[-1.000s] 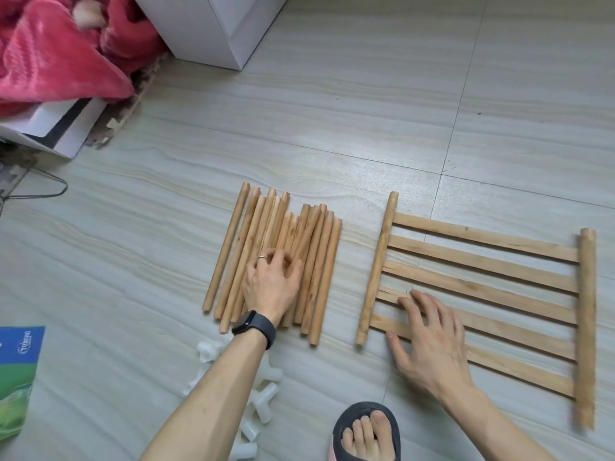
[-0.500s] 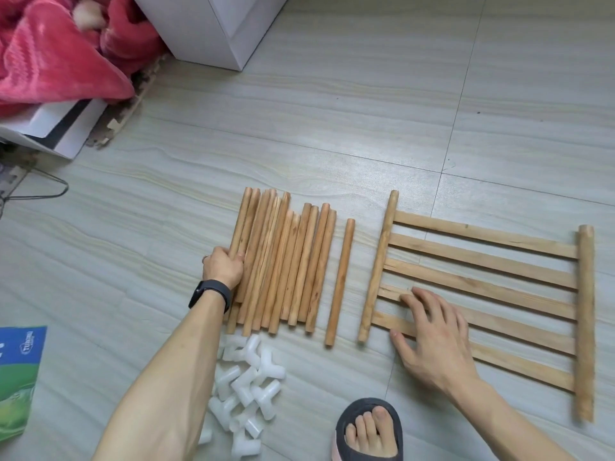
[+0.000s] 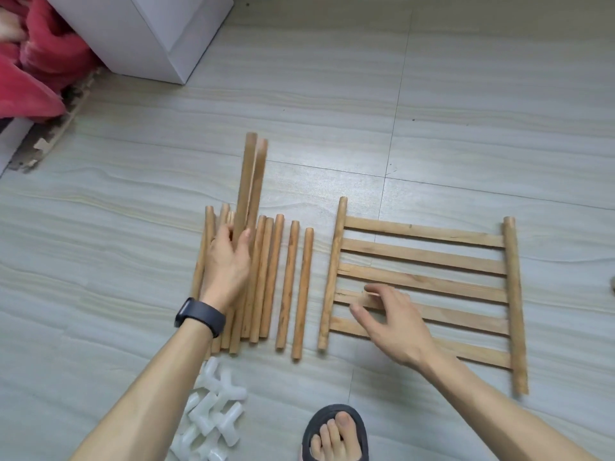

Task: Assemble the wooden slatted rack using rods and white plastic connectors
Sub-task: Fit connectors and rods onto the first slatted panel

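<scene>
Several loose wooden rods (image 3: 266, 281) lie side by side on the tiled floor. My left hand (image 3: 228, 261), a dark watch on its wrist, grips two wooden rods (image 3: 251, 181) and holds them tilted up off the pile, their far ends raised. To the right lies a wooden slatted panel (image 3: 422, 257) with several flat slats between two round end rods. My right hand (image 3: 391, 322) hovers over the panel's near left part, fingers spread, holding nothing. A heap of white plastic connectors (image 3: 213, 414) sits near my left forearm.
A white cabinet (image 3: 143, 34) stands at the back left, with a red blanket (image 3: 36, 71) beside it. My foot in a dark sandal (image 3: 334, 434) rests at the bottom edge, between the connectors and the panel.
My left hand moved from the pile's left edge onto it and lifted two rods. The rods are spread wider, two now lying apart on the right. My right hand lifted off the slats.
</scene>
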